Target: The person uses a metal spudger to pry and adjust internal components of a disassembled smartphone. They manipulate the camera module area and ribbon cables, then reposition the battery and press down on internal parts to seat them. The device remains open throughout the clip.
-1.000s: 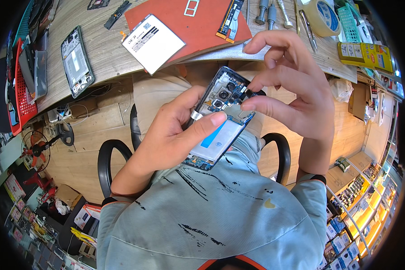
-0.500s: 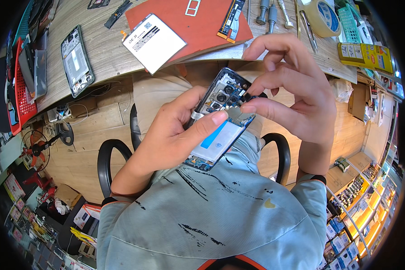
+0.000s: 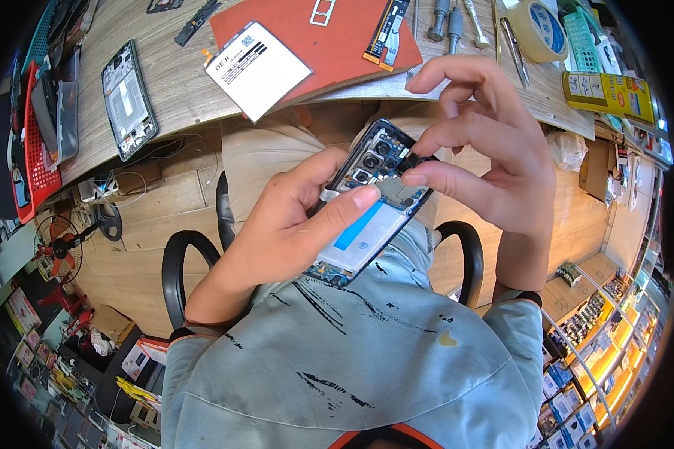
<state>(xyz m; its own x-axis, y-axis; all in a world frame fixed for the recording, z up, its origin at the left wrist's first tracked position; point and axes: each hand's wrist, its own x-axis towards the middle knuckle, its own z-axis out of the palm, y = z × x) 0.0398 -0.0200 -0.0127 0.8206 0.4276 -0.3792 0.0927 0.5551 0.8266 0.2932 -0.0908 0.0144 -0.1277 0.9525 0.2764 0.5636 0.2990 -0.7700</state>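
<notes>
An opened smartphone (image 3: 358,238) lies tilted above my lap, its back off. Its camera modules, blue circuit board and a white battery with a blue strip show. My left hand (image 3: 296,213) is wrapped round the phone's left side, thumb pressed over its inner face just below the cameras. At the phone's upper right edge, my right hand (image 3: 487,153) pinches a small dark piece (image 3: 410,162) between thumb and forefinger. That piece sits close against the board beside the cameras; its kind is too small to tell. My other right fingers are curled up and away.
On the desk lie a white battery (image 3: 257,72) and an orange-black flex cable (image 3: 386,37), both on a red pad (image 3: 337,63). A phone frame (image 3: 129,101) is at left. Screwdrivers (image 3: 454,31), tweezers (image 3: 514,51), a tape roll (image 3: 536,31) and a yellow can (image 3: 608,96) stand at right.
The phone has shifted slightly down and to the right under my right fingers. My left hand keeps its hold; the right hand's pinch stays nearly in place.
</notes>
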